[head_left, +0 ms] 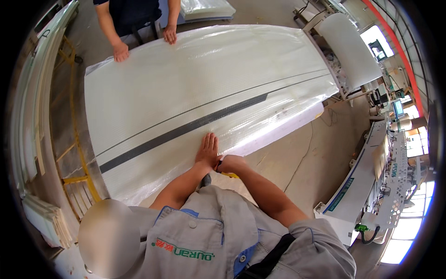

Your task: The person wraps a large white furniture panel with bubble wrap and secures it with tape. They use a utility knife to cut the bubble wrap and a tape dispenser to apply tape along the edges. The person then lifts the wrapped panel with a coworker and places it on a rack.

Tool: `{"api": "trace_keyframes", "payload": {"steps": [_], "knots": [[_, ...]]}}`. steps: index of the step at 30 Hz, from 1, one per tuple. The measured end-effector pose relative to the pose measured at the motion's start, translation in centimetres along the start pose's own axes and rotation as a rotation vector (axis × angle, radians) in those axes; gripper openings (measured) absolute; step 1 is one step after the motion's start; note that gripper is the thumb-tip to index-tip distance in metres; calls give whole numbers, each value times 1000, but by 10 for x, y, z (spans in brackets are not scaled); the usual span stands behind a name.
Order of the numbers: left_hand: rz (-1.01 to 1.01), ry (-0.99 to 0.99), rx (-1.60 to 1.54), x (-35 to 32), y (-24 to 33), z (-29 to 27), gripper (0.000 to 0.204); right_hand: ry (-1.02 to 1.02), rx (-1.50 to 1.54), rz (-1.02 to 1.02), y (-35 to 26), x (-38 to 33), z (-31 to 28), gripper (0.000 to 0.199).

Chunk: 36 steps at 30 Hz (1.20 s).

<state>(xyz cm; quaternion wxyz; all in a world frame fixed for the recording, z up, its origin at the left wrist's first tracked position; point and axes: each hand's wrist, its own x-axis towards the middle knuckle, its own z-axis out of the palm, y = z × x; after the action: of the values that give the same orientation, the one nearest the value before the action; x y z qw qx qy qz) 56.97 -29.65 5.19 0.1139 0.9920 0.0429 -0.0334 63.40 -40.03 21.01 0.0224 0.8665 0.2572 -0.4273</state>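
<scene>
A large pale panel (200,76) lies in front of me under shiny clear plastic wrap, with a broad dark stripe (186,132) and thin dark lines running lengthwise. My left hand (207,149) rests flat on the wrap near the close edge, its fingers stretched out and pointing away from me. Just right of it, at that edge, my right hand (231,164) is closed around a small yellow and black tool (228,175). Most of the tool is hidden, so its kind does not show. A pale sheet (278,130) sticks out along the close right edge.
Across the panel stands a co-worker, whose two hands (121,51) touch the far edge. Long boards (35,107) stand in a yellow metal rack (76,139) at left. A long white machine (353,186) is at right. Another wrapped stack (206,9) lies behind; a cable (304,156) crosses the floor.
</scene>
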Motion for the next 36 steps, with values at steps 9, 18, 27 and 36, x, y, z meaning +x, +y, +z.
{"api": "trace_keyframes", "payload": {"steps": [9, 18, 27, 36], "knots": [[-88, 49, 34, 11, 2, -6, 64, 211, 46, 137, 47, -22, -46, 61], [-414, 461, -179, -246, -69, -8, 64, 1075, -154, -382, -7, 87, 13, 65], [-1476, 1108, -1011, -423, -128, 25, 73, 398, -174, -1078, -207, 31, 127, 44], [-1091, 1294, -1589, -438, -197, 85, 36, -141, -398, -1191, -402, -3, 204, 48]]}}
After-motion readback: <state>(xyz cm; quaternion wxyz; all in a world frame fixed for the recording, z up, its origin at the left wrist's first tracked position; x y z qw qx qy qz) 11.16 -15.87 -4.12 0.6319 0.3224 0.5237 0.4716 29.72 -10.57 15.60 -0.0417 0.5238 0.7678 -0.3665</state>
